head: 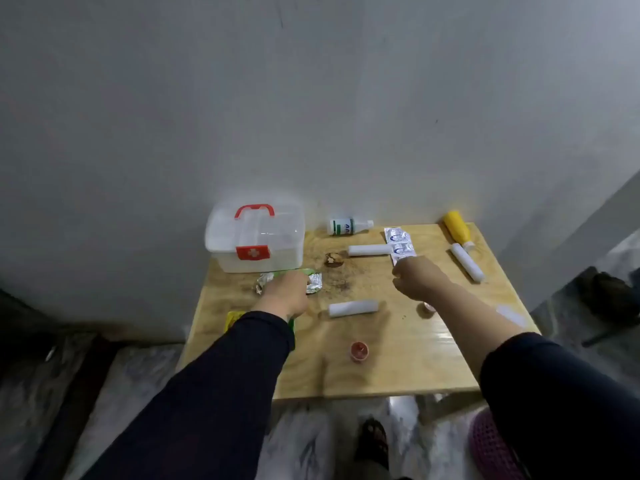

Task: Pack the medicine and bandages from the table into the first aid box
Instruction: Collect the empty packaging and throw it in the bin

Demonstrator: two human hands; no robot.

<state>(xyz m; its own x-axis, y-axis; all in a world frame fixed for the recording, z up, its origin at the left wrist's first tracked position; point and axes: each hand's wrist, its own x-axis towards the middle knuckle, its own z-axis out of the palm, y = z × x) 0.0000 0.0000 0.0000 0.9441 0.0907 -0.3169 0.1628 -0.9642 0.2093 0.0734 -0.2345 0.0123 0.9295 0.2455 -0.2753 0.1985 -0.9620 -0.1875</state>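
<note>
The closed first aid box (254, 237), translucent white with a red handle and latch, stands at the table's back left. My left hand (285, 292) lies in front of it, fingers curled down on a green packet (294, 271) beside crumpled foil blister packs (314, 284). My right hand (415, 277) pinches the near end of a silver blister strip (400, 244). Three white bandage rolls lie on the table: one (369, 250) by the strip, one (353, 308) in the middle, one (467, 262) at the right. A white bottle with a green label (348, 226) and a yellow bottle (457, 225) lie at the back.
The small wooden table (398, 368) stands against a grey wall. On it are a small red pot (359, 351), a brown scrap (334, 259), a yellow packet (233, 318) at the left edge and a plaster (510, 315) at the right edge. A pink stool (491, 445) stands below right.
</note>
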